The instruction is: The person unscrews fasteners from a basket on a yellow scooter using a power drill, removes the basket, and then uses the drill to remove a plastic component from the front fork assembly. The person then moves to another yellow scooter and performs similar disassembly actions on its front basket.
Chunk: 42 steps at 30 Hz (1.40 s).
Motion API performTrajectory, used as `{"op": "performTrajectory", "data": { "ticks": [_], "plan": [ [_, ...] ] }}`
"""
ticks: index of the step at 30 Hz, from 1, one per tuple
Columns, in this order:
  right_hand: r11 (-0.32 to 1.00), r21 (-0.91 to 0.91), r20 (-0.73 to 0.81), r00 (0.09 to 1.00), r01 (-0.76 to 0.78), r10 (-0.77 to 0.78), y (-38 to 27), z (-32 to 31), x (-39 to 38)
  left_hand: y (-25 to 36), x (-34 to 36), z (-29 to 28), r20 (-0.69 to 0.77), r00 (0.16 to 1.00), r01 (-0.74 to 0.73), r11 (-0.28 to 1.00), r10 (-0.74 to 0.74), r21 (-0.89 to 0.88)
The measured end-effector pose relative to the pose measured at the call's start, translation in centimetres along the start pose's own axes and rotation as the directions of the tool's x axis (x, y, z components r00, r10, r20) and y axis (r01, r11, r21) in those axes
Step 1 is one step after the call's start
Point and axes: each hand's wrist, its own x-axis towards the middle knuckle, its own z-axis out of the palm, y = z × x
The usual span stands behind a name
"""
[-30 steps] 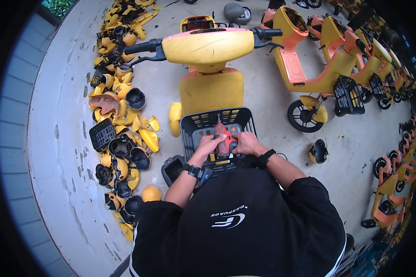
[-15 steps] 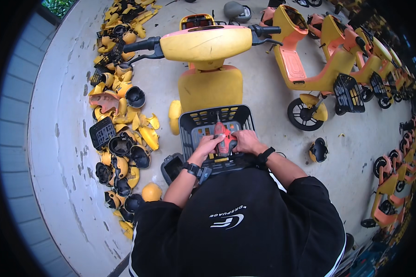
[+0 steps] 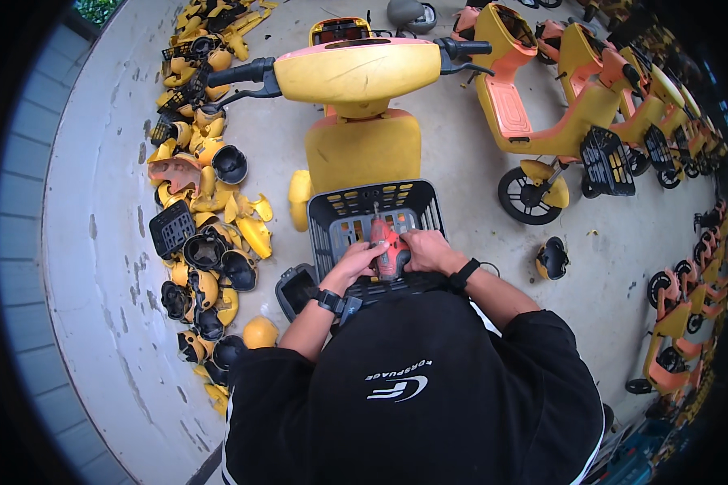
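Both my hands are closed around a red power drill (image 3: 387, 244) inside a black plastic basket (image 3: 374, 203) on the front of a yellow scooter (image 3: 356, 81). My left hand (image 3: 357, 265) grips the drill from the left and my right hand (image 3: 427, 250) from the right. The drill's bit points away from me, toward the far wall of the basket. A dark watch sits on each wrist. The drill's lower part is hidden by my fingers.
A long heap of yellow scooter covers and black parts (image 3: 206, 234) lies on the concrete to my left. A row of orange and yellow scooters (image 3: 590, 105) stands at the right. A black and yellow part (image 3: 552, 259) lies on the floor to the right.
Both hands stay on the drill in the basket. The drill has shifted slightly within the basket; the view has moved a little.
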Motion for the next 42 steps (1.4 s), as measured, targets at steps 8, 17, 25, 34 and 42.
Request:
{"op": "performTrajectory", "data": {
  "ticks": [8,17,25,34,42],
  "plan": [
    [1.0,0.001,0.172,0.985,0.027,-0.027,-1.6,0.8,0.8,-2.2,-0.8,-1.3,0.024,0.992,0.122,0.992,-0.122,-0.027],
    [0.999,0.014,0.163,0.986,-0.044,0.041,-0.5,2.8,2.8,-1.0,0.2,-1.1,-0.05,0.996,0.065,0.997,-0.067,-0.037],
    [0.998,0.047,0.125,0.991,-0.045,0.039,-0.1,3.6,2.5,-2.2,1.6,-1.4,-0.121,0.992,0.047,0.999,-0.044,0.026],
    [0.99,0.12,0.076,0.995,-0.073,0.065,0.5,4.3,2.2,-3.5,3.1,-1.6,-0.138,0.99,0.029,0.997,-0.018,0.078],
    [0.997,0.021,0.156,0.985,-0.08,0.076,-0.5,4.7,2.9,-2.9,1.9,-3.1,-0.222,0.966,-0.068,0.961,0.13,0.267]
  ]
}}
